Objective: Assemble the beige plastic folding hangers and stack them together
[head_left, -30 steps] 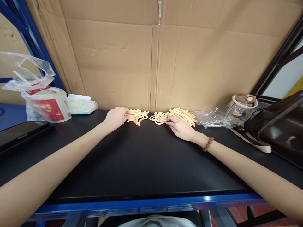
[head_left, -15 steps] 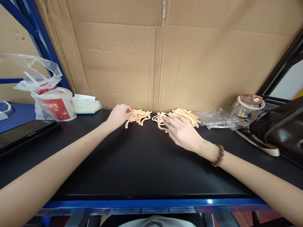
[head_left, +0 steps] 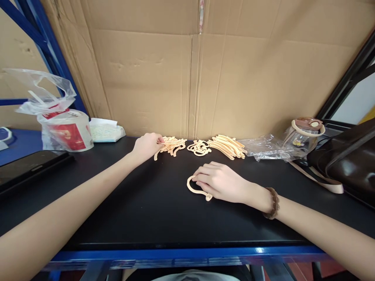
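My left hand is closed on a thin peach-coloured piece at the left edge of a pile of short curved pieces. Nearer the front, my right hand is closed on a curved cream piece lying on the black table; the piece bends like a hook and has a rounded end. Behind that hand are a small heap of curled pieces and, beside it to the right, a stack of long, nearly straight strips.
A bagged cup, a tissue pack and a black phone are at left. To the right are a crumpled clear plastic bag, a bottle and a dark brown bag. Cardboard stands behind.
My right hand has moved toward the front edge, bringing the curved piece away from the curled heap. My left hand has stayed at the left pile.
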The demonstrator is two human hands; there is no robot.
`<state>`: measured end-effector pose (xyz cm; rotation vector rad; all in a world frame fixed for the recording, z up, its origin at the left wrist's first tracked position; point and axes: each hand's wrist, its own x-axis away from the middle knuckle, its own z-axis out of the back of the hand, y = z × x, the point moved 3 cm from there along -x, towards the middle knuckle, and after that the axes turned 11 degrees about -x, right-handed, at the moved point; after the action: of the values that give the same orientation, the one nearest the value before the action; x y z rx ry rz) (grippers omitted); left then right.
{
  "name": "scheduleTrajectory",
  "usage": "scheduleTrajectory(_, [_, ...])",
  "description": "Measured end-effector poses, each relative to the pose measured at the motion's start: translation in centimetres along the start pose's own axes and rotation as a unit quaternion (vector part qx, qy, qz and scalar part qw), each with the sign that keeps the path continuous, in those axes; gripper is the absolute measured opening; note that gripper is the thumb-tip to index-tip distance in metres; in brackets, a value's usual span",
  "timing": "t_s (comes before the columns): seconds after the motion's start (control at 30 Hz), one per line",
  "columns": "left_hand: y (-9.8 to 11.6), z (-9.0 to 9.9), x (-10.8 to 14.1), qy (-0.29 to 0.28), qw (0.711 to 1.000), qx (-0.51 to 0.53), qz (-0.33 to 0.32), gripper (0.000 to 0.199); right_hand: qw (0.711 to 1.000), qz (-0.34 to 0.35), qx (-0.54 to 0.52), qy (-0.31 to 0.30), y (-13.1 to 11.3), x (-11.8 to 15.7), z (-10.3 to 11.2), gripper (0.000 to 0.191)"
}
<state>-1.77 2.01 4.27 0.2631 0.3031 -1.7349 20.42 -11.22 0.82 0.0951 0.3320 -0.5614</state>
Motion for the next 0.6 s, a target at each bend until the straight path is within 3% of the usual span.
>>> scheduleTrajectory(0.2, [-0.2, 0.0, -0.2, 0.014, 1.0, 0.006, -0.007, 0.026, 0.996, -0.077, -0.026, 0.033, 1.5, 0.2, 0.1, 0.028])
scheduleTrajectory(0.6, [0.0, 1.2, -0.1, 0.076, 0.995, 0.072, -0.009, 0.027, 0.997, -0.053, -0.044, 0.03, 1.1, 0.2, 0.4, 0.025])
